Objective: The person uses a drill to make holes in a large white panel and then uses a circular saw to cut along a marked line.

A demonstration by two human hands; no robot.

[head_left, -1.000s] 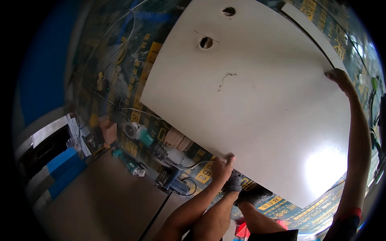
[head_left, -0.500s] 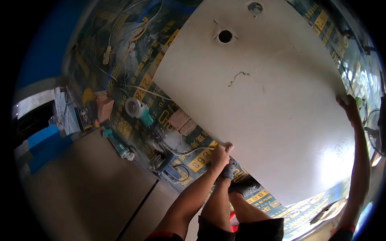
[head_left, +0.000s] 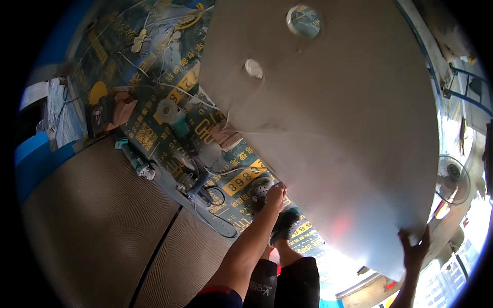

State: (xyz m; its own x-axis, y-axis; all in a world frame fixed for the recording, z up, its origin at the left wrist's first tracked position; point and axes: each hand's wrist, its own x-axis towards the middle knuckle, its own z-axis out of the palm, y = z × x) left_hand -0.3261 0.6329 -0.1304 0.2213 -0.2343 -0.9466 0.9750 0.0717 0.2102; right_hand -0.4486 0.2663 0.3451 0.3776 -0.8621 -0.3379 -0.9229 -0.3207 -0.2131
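Note:
A large pale panel [head_left: 328, 118] with two round holes fills the middle and right, tilted up off the printed floor sheeting. My left hand [head_left: 276, 196] is closed on its lower left edge, above my feet in dark clogs [head_left: 259, 187]. My right hand [head_left: 413, 246] is at the panel's lower right edge, in shadow, thumb and fingers spread apart and touching it. Just left of the panel lie pinkish blocks [head_left: 224, 135], cables and a teal angle grinder [head_left: 178, 120].
Another teal tool [head_left: 141, 167] and a blue power tool [head_left: 197, 190] lie by a ledge beside a grey ridged surface [head_left: 92, 220]. At the right are a round fan [head_left: 452, 177] and blue metal framework [head_left: 470, 92]. Blue material [head_left: 31, 159] edges the far left.
The panel has tilted up, its face now greyer and floor showing through its holes. My right hand has moved down along the edge, and its fingers have spread.

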